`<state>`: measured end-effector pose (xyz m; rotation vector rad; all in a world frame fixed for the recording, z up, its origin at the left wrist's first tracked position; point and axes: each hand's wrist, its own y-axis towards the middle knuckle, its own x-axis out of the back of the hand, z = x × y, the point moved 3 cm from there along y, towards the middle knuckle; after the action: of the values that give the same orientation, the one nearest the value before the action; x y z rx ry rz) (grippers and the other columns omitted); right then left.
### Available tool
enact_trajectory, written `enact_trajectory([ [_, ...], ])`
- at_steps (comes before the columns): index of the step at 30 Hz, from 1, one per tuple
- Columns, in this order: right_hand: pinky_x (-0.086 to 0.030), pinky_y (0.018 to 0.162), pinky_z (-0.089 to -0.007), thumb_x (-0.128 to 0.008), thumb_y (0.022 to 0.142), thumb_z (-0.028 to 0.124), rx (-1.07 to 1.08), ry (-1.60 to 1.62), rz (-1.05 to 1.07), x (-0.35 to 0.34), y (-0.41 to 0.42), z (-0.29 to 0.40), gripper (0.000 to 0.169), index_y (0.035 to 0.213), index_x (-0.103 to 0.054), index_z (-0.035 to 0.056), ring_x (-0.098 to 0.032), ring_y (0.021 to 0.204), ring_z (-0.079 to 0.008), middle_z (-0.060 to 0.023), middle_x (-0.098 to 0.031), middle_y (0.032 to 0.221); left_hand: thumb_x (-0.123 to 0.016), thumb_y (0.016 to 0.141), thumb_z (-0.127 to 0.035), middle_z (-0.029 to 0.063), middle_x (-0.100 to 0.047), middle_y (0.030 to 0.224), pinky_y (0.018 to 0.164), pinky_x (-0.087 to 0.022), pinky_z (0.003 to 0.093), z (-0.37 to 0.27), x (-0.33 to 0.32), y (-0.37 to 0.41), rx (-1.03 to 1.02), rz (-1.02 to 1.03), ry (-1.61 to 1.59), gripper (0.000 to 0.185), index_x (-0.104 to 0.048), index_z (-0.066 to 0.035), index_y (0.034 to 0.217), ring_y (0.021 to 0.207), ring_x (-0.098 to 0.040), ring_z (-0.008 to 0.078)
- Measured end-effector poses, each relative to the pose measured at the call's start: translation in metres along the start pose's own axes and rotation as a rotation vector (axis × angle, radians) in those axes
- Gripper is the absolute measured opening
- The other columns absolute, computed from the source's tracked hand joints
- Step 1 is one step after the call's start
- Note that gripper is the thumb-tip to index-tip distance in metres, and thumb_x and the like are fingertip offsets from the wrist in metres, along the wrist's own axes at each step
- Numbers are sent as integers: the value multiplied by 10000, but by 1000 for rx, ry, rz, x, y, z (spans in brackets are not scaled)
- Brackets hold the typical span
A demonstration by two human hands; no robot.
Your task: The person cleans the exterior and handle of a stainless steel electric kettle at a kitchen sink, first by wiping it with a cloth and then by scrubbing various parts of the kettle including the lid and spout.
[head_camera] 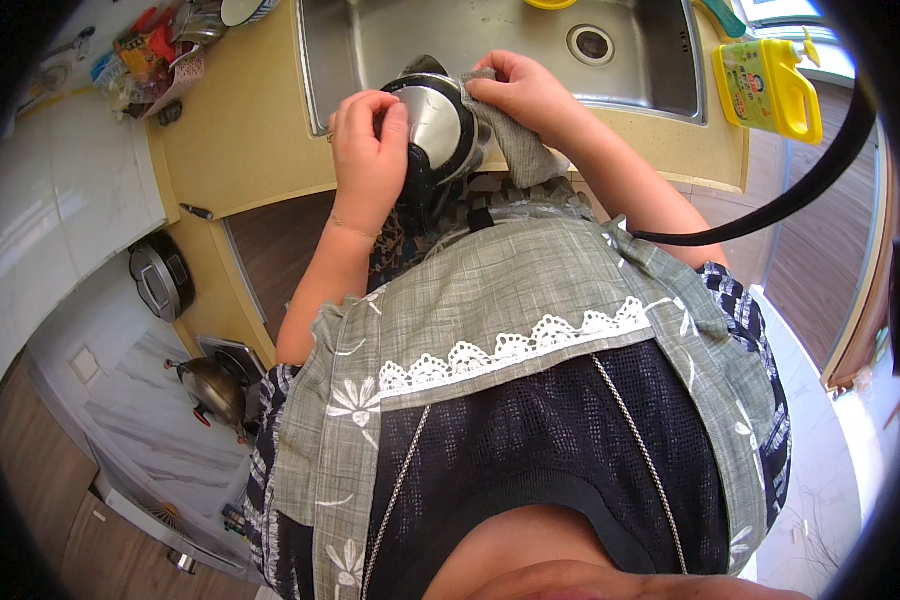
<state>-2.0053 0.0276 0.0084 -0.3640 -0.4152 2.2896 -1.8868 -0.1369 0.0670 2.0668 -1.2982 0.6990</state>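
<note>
An electric kettle (436, 126) with a brushed-metal lid and black rim is at the front edge of the sink. Its spout points toward the basin and its black handle toward my body. My left hand (371, 135) grips the kettle at the left of the lid, fingers curled and thumb over the rim. A grey cloth (521, 142) is bunched in my right hand (521, 86), pressed against the kettle's right side. Part of the cloth hangs down toward my apron. The kettle's lower body is mostly hidden from above.
Beyond the kettle lies a stainless-steel sink (487, 37) with a drain (591, 46) and part of a yellow basket (550, 3). A yellow pump bottle (769, 90) stands right. Packets (150, 56) crowd the counter's left, with a wok (214, 390) farther down.
</note>
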Motion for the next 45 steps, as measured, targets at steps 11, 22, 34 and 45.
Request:
enact_trajectory([
  [11,-483,659,-227,-646,864,165,-24,-17,18,1,-3,3,205,1004,-599,23,-568,746,-78,-20,-615,843,-769,784,-363,93,-587,1128,909,-449,311,-11,4,-4,-9,41,277,671,-499,6,1275,1019,-551,190],
  [22,-471,636,-227,-643,866,162,-18,-26,14,3,-1,0,192,987,-593,22,-559,727,-76,-25,-613,834,-660,887,-284,107,-641,1078,855,-487,308,40,-5,8,421,166,-312,405,-608,10,1161,965,-599,186],
  [34,-471,634,-220,-648,876,178,-15,-23,11,3,-4,3,192,984,-593,28,-559,721,-69,-14,-609,831,-561,977,-280,52,-647,1023,790,-483,232,38,0,-2,500,93,-583,353,-582,-2,1195,881,-600,113],
  [45,-470,644,-223,-649,871,182,-36,-47,16,4,-4,4,206,994,-591,26,-562,737,-74,-15,-604,835,-622,936,-223,46,-666,952,754,-490,235,48,2,7,312,56,-193,255,-645,-1,1060,831,-610,112],
])
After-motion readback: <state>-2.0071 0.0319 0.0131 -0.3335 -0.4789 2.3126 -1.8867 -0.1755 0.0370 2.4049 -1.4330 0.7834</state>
